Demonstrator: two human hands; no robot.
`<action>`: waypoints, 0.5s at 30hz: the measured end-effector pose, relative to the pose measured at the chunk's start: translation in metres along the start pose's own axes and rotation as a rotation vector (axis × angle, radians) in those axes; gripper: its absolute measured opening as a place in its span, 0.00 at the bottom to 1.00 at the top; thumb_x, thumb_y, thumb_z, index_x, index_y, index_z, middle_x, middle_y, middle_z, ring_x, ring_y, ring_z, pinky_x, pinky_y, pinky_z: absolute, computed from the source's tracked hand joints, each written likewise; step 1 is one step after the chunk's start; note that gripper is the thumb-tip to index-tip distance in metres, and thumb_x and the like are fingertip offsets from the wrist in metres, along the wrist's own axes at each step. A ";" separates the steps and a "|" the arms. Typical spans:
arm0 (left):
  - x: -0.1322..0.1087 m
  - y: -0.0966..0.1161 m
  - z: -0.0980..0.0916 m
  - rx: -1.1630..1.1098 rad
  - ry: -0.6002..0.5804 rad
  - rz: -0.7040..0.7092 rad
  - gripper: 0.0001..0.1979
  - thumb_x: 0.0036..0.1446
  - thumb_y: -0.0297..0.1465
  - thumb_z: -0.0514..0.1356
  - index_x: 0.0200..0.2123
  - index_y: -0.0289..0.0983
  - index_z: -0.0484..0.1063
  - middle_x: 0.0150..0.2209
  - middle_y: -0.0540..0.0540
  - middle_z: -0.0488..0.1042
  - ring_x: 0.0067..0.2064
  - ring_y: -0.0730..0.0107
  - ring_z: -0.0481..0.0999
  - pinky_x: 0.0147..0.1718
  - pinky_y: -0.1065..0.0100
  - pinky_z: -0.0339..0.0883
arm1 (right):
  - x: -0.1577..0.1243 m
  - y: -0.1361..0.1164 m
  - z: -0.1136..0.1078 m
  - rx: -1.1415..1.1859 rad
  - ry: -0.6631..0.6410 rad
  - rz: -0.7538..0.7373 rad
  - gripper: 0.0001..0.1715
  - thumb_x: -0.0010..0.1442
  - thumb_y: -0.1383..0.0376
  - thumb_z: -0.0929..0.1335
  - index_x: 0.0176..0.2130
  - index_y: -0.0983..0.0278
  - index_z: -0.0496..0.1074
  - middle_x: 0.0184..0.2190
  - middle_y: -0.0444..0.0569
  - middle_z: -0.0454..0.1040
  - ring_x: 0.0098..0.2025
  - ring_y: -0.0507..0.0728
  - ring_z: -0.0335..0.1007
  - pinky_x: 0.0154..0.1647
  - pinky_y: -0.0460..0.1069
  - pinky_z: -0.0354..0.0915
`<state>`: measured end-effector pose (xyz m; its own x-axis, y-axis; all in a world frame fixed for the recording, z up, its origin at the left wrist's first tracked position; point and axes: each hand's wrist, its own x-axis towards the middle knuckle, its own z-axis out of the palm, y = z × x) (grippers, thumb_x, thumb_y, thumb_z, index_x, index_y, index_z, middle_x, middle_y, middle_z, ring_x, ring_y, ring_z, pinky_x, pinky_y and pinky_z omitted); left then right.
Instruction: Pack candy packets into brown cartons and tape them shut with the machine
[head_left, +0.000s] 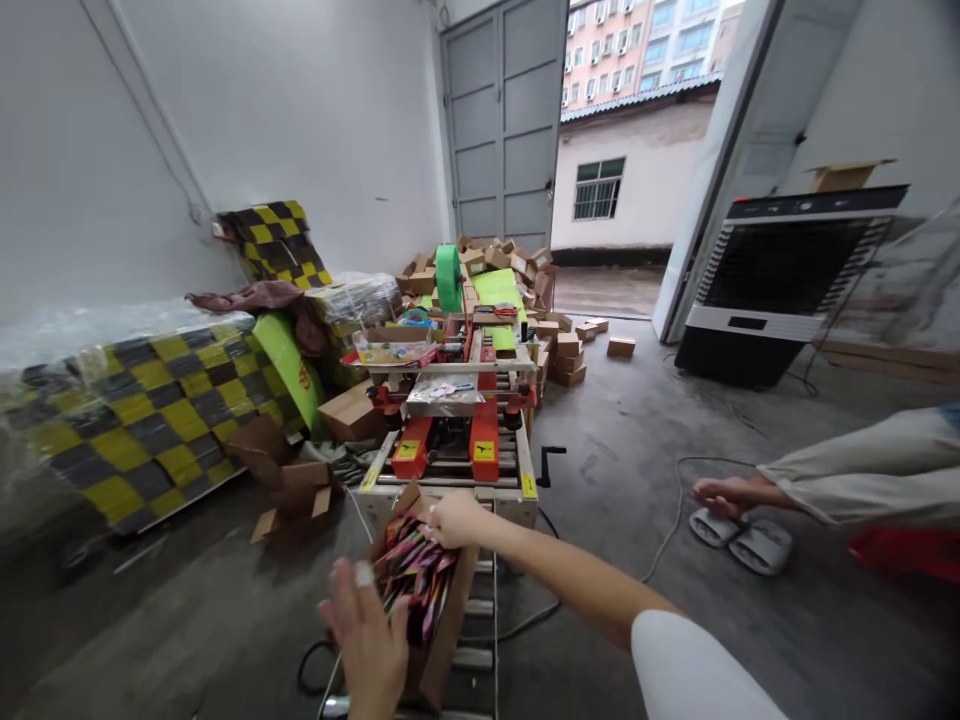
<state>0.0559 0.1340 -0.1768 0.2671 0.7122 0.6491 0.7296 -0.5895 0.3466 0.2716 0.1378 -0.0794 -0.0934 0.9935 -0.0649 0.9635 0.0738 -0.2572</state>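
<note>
An open cardboard carton sits on a roller conveyor in front of me. It is packed with colourful flat packets, mostly pink, purple and dark, standing on edge. My right hand reaches over to the carton's far end, fingers curled down at the packets and the far flap; what they grip is hidden. At the carton's near left side is my left hand, fingers apart and holding nothing, slightly blurred. Just beyond the carton stands an orange-and-metal carton sealing machine.
A roll of green tape tops the machine, and a crank juts out right. Small boxes are piled behind. Wrapped yellow-and-black stacks line the left. A seated person's leg, slippers and an air cooler are right.
</note>
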 end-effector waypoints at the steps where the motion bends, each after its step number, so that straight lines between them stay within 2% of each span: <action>1: 0.007 0.004 0.002 0.027 -0.088 0.081 0.36 0.68 0.40 0.48 0.75 0.37 0.43 0.75 0.35 0.42 0.76 0.45 0.43 0.71 0.37 0.41 | 0.000 -0.001 0.001 -0.022 -0.008 -0.026 0.23 0.70 0.56 0.65 0.41 0.69 0.83 0.41 0.63 0.82 0.48 0.68 0.79 0.48 0.54 0.70; 4: 0.023 0.013 0.014 0.099 -0.408 0.229 0.28 0.67 0.37 0.48 0.66 0.36 0.67 0.69 0.36 0.61 0.72 0.44 0.57 0.69 0.36 0.50 | 0.002 -0.003 0.005 -0.089 0.015 -0.109 0.20 0.67 0.60 0.65 0.44 0.70 0.83 0.41 0.62 0.82 0.47 0.67 0.80 0.46 0.53 0.71; 7: 0.030 0.018 0.023 0.141 -0.617 0.258 0.25 0.66 0.33 0.47 0.60 0.38 0.75 0.65 0.37 0.68 0.69 0.44 0.63 0.67 0.34 0.51 | 0.005 -0.004 0.010 -0.063 0.067 -0.087 0.17 0.63 0.62 0.67 0.41 0.69 0.83 0.40 0.61 0.82 0.46 0.67 0.80 0.45 0.53 0.71; 11: 0.038 0.015 0.026 0.073 -0.631 0.179 0.26 0.63 0.31 0.49 0.60 0.33 0.75 0.65 0.33 0.68 0.68 0.46 0.66 0.69 0.36 0.48 | 0.018 -0.011 0.014 0.018 0.153 0.075 0.21 0.65 0.60 0.66 0.43 0.73 0.82 0.41 0.66 0.81 0.47 0.68 0.79 0.45 0.53 0.71; 13: 0.044 0.011 0.024 -0.101 -0.624 0.056 0.25 0.61 0.30 0.50 0.57 0.36 0.77 0.62 0.37 0.72 0.66 0.51 0.69 0.70 0.42 0.49 | 0.028 -0.016 0.019 0.055 0.200 0.128 0.22 0.67 0.60 0.64 0.46 0.73 0.81 0.43 0.66 0.80 0.47 0.66 0.79 0.45 0.53 0.70; 15: 0.050 0.008 0.019 -0.275 -0.600 -0.108 0.22 0.61 0.31 0.51 0.51 0.40 0.80 0.58 0.43 0.77 0.65 0.59 0.71 0.69 0.50 0.54 | 0.038 -0.020 0.024 0.101 0.249 0.157 0.22 0.68 0.60 0.64 0.47 0.72 0.80 0.46 0.63 0.79 0.49 0.64 0.77 0.47 0.52 0.69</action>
<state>0.0867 0.1722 -0.1541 0.5636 0.8141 0.1399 0.6059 -0.5225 0.5999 0.2427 0.1724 -0.1002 0.1311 0.9836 0.1236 0.9304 -0.0791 -0.3578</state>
